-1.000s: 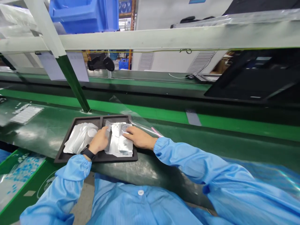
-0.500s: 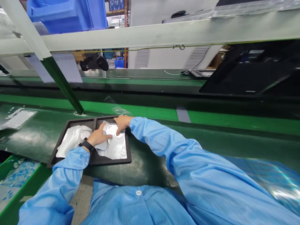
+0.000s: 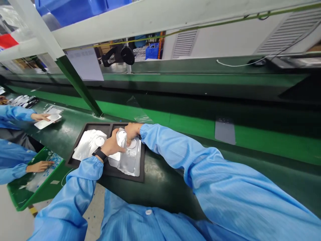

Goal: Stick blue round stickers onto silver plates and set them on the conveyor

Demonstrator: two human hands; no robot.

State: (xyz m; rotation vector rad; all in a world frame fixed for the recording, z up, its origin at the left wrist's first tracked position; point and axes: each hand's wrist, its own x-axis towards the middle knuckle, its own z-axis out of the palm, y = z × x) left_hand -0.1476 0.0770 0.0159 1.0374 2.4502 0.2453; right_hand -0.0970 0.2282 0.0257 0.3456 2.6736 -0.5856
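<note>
A dark two-compartment tray (image 3: 143, 167) lies on the green bench, with thin silvery sheets in both halves. Over the right compartment, my left hand (image 3: 112, 144), a dark band on its wrist, grips the edge of a tilted silvery sheet (image 3: 121, 138) with a round white mark. My right hand (image 3: 132, 131) is beside that sheet, fingers bent downward at the top of the pile; their tips are partly hidden. Below both hands lie more silvery sheets (image 3: 131, 162), overlapping. Another fanned pile of silvery sheets (image 3: 86, 145) fills the left compartment.
At the left, a co-worker's hand (image 3: 41, 117) holds a similar flat piece; their other hand (image 3: 40, 166) is over a green bin (image 3: 47, 180) with blue bits. A green post (image 3: 77, 87) rises behind the tray. Clear film (image 3: 140, 113) and a grey plate (image 3: 225, 131) lie farther back.
My view has turned left, bringing the co-worker's arms into sight. Between my hands a silvery sheet now tilts up from the right pile.
</note>
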